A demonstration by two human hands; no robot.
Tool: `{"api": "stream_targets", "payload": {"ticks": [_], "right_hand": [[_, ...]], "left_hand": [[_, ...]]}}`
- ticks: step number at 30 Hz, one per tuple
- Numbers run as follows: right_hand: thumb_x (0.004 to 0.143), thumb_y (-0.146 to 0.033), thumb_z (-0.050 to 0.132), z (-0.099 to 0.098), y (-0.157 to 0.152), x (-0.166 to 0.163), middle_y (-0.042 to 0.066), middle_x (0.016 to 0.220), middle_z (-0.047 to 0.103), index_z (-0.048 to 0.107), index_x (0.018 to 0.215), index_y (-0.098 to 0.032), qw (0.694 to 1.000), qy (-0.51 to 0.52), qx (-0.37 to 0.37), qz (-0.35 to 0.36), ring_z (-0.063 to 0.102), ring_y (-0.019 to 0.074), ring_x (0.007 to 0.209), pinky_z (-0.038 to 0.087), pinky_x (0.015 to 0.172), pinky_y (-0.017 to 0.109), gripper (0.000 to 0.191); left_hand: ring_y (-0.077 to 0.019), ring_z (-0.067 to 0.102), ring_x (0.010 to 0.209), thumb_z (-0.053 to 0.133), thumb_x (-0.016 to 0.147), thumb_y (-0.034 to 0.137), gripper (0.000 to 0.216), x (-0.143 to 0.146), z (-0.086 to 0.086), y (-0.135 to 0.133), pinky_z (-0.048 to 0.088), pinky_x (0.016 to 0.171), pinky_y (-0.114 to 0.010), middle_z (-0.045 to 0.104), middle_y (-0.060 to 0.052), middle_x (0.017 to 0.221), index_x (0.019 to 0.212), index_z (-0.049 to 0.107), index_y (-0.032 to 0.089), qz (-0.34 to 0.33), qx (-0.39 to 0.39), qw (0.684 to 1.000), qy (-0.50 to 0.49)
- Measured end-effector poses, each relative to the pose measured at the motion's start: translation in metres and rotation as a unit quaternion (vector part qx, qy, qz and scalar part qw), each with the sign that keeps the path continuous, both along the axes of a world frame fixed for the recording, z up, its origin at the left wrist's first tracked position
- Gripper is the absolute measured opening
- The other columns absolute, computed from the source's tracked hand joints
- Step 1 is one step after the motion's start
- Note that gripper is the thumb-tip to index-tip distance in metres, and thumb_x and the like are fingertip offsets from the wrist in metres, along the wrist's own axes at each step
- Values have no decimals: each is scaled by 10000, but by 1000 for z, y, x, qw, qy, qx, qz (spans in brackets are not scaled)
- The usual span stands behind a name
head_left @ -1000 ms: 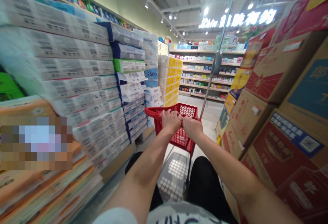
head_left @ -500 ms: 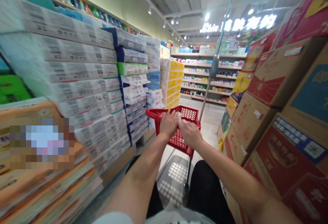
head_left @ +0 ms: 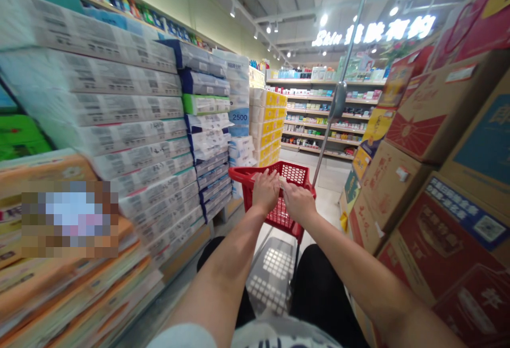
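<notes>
My left hand (head_left: 265, 191) and my right hand (head_left: 297, 202) lie close together over the near handle of a red plastic shopping cart (head_left: 286, 219). The fingers of both hands are bent forward over the handle, thumbs side by side. A small pale thing (head_left: 282, 179) shows between the hands, too little of it visible to name. Most of the handle's middle is hidden by my hands. The cart's red handle (head_left: 241, 174) shows at left. Its meshed basket stands ahead of my knees, with a grey lower tray (head_left: 263, 279) below.
Stacked packs of tissue paper (head_left: 131, 109) line the left side, with orange packs (head_left: 103, 284) nearest. Cartons (head_left: 410, 125) are piled on the right. A tall metal pole (head_left: 350, 45) rises by the cart. Stocked shelves (head_left: 322, 106) stand at the aisle's far end.
Both hands and the cart have shifted slightly to the right in view. The pale thing between the hands shows less than before. My grip looks much the same.
</notes>
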State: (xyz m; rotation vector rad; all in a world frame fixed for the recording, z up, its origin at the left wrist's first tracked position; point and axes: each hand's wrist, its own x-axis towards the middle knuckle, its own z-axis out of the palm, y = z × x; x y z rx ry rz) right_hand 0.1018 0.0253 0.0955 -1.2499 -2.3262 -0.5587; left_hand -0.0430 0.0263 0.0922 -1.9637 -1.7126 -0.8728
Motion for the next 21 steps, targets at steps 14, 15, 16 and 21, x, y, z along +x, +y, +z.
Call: {"api": "stream_targets", "payload": {"ticks": [14,15,16,21], "right_hand": [[986,-321,280,-10,-2,5,136,1187,606,484,1333,-216,998,-4,51,23,583,226,980,413,805,359,416],[993,-352,238,-3,-1,1,125,1106,641,521,1286,-215,1000,8,6,-6,612,211,914,430,764,339,429],[996,-377,202,4,2,-3,114,1026,665,565,1216,-211,998,13,-41,-35,632,201,851,442,726,324,456],[990,-385,261,32,24,-7,115,985,686,618,1084,-185,984,-77,-159,-30,660,213,861,476,712,311,421]], "left_hand": [[-214,341,1353,249,985,292,441,-1,0,-2,239,1121,-425,534,-19,1367,1315,531,215,-7,3,1000,0],[-217,345,1351,244,987,299,446,-1,-1,-2,239,1120,-429,537,-26,1363,1311,536,206,-7,4,1000,1],[-219,346,1350,239,989,306,451,-1,-1,-1,239,1121,-431,538,-30,1362,1309,539,199,-6,5,1000,2],[-220,335,1358,230,993,327,463,-1,-1,-2,230,1123,-434,522,-35,1377,1326,524,198,-6,-2,1000,7]]}}
